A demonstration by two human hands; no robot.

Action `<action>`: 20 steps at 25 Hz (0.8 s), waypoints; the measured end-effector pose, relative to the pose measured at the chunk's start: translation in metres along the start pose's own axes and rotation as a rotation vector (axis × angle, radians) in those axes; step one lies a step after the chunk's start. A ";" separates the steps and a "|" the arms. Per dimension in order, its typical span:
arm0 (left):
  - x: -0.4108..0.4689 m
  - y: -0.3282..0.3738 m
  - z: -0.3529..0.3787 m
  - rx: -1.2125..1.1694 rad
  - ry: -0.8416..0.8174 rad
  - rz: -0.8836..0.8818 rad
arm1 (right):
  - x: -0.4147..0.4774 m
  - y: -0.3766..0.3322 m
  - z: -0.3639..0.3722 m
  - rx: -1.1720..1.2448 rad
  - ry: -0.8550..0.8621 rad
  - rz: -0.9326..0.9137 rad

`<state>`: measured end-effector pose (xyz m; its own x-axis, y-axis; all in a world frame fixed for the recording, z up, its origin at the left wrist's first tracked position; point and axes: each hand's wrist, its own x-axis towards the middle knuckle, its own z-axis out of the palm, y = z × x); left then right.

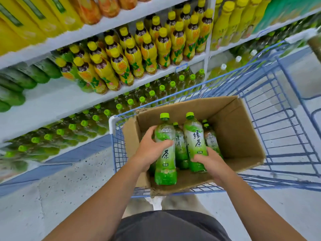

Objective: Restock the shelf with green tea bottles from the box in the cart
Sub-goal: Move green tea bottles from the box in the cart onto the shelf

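Note:
An open cardboard box (234,129) sits in a blue wire cart (286,119). My left hand (151,150) grips one green tea bottle (165,169) around its middle, lifted above the box's near edge. My right hand (210,160) holds a second green tea bottle (194,140) by its lower part, upright inside the box. Several more green tea bottles (211,138) stand in the box behind and between the two. To the left, the lowest shelf (57,103) carries rows of green-capped tea bottles (107,112).
The shelf above holds yellow-capped tea bottles (132,54), with dark green bottles (26,75) at its left. Higher shelves carry yellow and orange drinks. The cart stands close against the shelving. Speckled grey floor (52,197) with a blue stripe lies at lower left.

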<state>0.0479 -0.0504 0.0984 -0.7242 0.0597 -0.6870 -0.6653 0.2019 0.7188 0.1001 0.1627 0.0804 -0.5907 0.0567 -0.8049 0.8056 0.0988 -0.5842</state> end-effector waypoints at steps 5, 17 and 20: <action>-0.050 0.014 -0.050 -0.145 -0.032 0.046 | -0.051 -0.034 0.037 0.049 0.009 -0.151; -0.141 -0.030 -0.285 -0.224 0.094 0.154 | -0.155 -0.089 0.275 0.008 -0.152 -0.325; -0.158 -0.042 -0.347 -0.226 0.163 0.188 | -0.157 -0.101 0.343 -0.088 -0.130 -0.334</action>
<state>0.1272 -0.4075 0.2136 -0.8454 -0.0858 -0.5271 -0.5274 -0.0212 0.8494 0.1269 -0.1966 0.2301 -0.8051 -0.1194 -0.5809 0.5587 0.1759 -0.8105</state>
